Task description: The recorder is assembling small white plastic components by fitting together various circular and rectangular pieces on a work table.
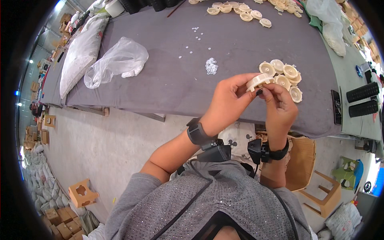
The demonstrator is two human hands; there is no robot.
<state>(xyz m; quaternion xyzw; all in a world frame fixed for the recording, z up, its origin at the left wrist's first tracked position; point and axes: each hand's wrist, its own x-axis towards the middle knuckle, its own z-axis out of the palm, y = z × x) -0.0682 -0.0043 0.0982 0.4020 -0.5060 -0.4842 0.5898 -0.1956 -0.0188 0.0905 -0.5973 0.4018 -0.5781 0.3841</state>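
Note:
My left hand (234, 96) is closed on a cream round plastic cap (258, 81), held tilted on its edge above the table's front part. My right hand (282, 105) meets it from the right, its fingers pinched together at the cap's underside. Between the thumbs shows a small black piece (259, 92), seemingly in the right fingertips; its exact kind is too small to tell. Just beyond my hands lies a group of similar cream caps (282, 81), several with their hollow sides up. Farther left sits a little pile of small white translucent rings (211, 66).
A grey cloth covers the table (168, 88). On its left lie a clear plastic bag (120, 60) and a full white sack (84, 52). More cream caps (246, 17) are spread at the far side. A phone-like black object (336, 107) and black ridged cylinders (362, 100) are at right.

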